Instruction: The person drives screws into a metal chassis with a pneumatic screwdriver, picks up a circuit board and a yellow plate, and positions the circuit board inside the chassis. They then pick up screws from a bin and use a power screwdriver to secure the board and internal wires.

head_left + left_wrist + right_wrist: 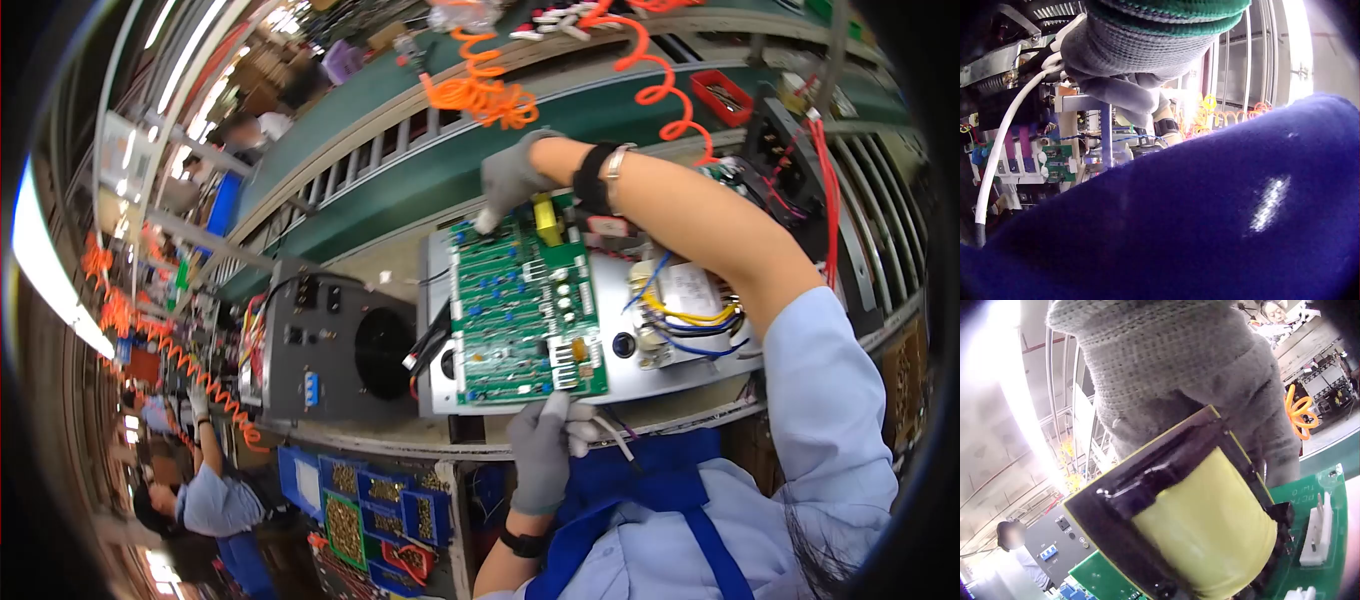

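A green circuit board (525, 310) lies over a silver metal plate (640, 375). My gloved right hand (515, 180) reaches across to the board's far left corner and pinches it there, fingertips pointing down. In the right wrist view the glove (1191, 375) is behind a yellow-wrapped transformer (1210, 525), which hides its fingertips. At the board's near edge, my gloved left hand (542, 450) curls round a white cable (612, 437), its fingertips touching or close to the board. The left wrist view has the glove (1135, 62) with the white cable (999, 144) hanging from it.
A dark panel with a round hole (330, 345) stands left of the plate. Blue, yellow and black wires (700, 325) lie at its right. Bins of small parts (385, 505) are below the bench edge. Orange coiled hoses (480, 90) hang above; another person (215, 495) works at left.
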`<state>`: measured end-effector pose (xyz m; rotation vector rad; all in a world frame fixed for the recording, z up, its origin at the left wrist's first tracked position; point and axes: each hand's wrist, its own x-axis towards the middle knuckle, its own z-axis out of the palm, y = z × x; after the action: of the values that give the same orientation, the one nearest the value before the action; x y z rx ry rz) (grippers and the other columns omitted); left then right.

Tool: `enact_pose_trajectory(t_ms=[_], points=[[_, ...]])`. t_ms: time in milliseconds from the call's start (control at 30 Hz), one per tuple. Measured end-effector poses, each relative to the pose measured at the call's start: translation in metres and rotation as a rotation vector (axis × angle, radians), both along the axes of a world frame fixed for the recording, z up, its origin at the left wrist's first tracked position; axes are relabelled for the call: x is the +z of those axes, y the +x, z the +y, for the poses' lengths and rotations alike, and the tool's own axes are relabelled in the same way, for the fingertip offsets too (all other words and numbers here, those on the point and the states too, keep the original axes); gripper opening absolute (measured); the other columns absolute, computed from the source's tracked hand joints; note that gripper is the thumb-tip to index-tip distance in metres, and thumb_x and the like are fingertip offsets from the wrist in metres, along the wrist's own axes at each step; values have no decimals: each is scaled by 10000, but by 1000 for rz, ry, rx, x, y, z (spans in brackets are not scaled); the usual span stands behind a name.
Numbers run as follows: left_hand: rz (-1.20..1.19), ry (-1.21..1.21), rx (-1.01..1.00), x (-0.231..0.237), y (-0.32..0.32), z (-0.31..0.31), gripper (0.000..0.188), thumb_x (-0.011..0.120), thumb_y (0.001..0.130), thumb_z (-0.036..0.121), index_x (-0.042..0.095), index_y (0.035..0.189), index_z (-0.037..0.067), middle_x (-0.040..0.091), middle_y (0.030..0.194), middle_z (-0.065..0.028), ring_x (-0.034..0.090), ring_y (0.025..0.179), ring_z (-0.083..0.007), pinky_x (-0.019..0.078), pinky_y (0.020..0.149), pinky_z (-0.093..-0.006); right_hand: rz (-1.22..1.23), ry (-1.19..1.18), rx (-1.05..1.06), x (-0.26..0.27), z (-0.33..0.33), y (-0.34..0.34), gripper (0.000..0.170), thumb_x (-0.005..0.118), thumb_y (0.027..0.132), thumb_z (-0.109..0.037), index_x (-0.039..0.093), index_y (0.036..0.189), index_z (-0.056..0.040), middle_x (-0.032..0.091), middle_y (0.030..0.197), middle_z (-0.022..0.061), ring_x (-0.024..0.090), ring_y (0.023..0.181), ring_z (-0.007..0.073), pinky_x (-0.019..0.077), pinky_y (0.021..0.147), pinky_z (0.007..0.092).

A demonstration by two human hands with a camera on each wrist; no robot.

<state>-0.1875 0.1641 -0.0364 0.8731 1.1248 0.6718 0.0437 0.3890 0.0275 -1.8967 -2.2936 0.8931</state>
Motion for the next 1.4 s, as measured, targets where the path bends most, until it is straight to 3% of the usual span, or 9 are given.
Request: enact_pose_trajectory(t_ms=[633,700,767,867,1000,1067,1167,1267,1400], points=[[-362,5,-20,-41,-5,4,282,516,948,204,569,986,-70,651,788,-121,608,551,-113,471,445,-209,-275,98,103,0,11,4,709,575,753,-707,692,959,-39,672,888,106,615,791,240,482,725,404],[-426,-22,-113,-41,-13,7,273,532,937,207,565,1014,-52,643,797,-104,612,570,-110,478,457,-211,-424,92,-76,69,-29,-32,622,585,807,-613,672,1047,-46,683,866,112,660,794,216,527,730,369],[-431,51,-182,-40,-28,7,275,548,927,221,575,1029,-34,634,796,-82,600,575,-99,475,464,-208,122,123,-221,77,-22,-5,456,663,816,-415,659,990,6,673,851,98,655,761,182,540,680,320],[-351,146,-197,-55,-70,2,306,578,915,248,589,1107,10,626,827,-47,568,595,-65,457,483,-185,299,127,-232,126,-46,4,361,613,900,-264,625,1125,19,629,956,66,578,842,133,470,693,296],[335,520,36,-87,-193,-7,464,671,832,283,565,1222,57,643,1115,-102,601,1055,-206,460,928,-323,486,317,115,172,-180,-81,457,643,884,-263,568,1233,23,641,1036,103,594,939,180,457,844,288],[983,925,151,-99,-272,6,485,703,736,294,607,1163,85,646,1078,-118,612,970,-279,480,850,-375,574,250,69,162,-225,-109,489,648,881,-275,550,1257,22,645,1091,103,590,1015,200,449,885,294],[1637,629,40,-119,-373,40,303,635,718,330,685,962,158,663,966,-66,538,1036,-289,314,946,-488,107,287,813,126,-259,-158,436,692,809,-429,662,1036,-59,675,914,89,652,730,239,532,628,332],[1719,41,-380,-129,-423,78,410,566,808,297,627,1201,199,587,1268,-107,324,1355,-351,-18,1119,-556,594,207,709,52,-263,-200,421,774,735,-356,670,1025,-68,671,853,89,650,694,257,517,619,320],[1726,61,-498,-182,-438,92,358,584,801,206,641,1152,161,584,1252,-111,408,1289,-334,74,1126,-535,755,116,-5,17,-279,-258,401,729,775,-322,655,977,17,659,866,135,649,769,240,492,680,316]])
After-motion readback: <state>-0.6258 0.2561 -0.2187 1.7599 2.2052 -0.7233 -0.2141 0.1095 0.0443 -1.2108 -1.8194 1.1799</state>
